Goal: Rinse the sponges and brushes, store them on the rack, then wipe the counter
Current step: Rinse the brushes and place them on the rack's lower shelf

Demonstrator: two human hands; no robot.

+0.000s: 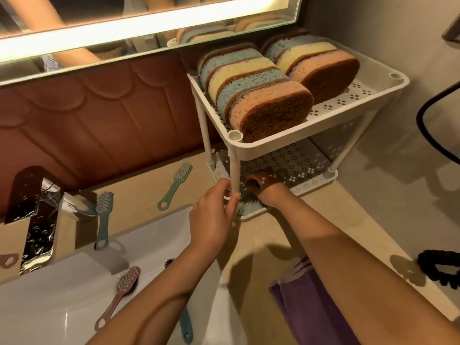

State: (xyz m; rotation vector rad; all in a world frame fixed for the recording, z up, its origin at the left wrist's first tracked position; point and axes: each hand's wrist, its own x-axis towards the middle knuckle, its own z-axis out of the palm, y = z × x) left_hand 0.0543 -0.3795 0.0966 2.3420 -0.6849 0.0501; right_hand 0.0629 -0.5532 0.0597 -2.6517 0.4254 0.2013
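Observation:
A white two-tier rack [323, 115] stands on the counter at the right. Two rows of coloured sponges [258, 95] stand on edge on its top tier. My left hand [214, 210] grips the rack's front leg [234, 170]. My right hand [266, 188] reaches into the lower tier, fingers curled round a light blue brush [249, 207] lying at that shelf's front edge. A green brush [174, 188] and a blue-grey brush [102, 220] lie on the counter. In the sink lie a pink brush [122, 292] and a teal brush [186, 327], partly behind my left arm.
The white sink [62, 282] fills the lower left, with a chrome faucet [37, 220] behind it. A purple cloth [306, 305] lies on the counter under my right arm. A black scrunchie [441, 267] sits at the right edge. A mirror and brown wall panel run along the back.

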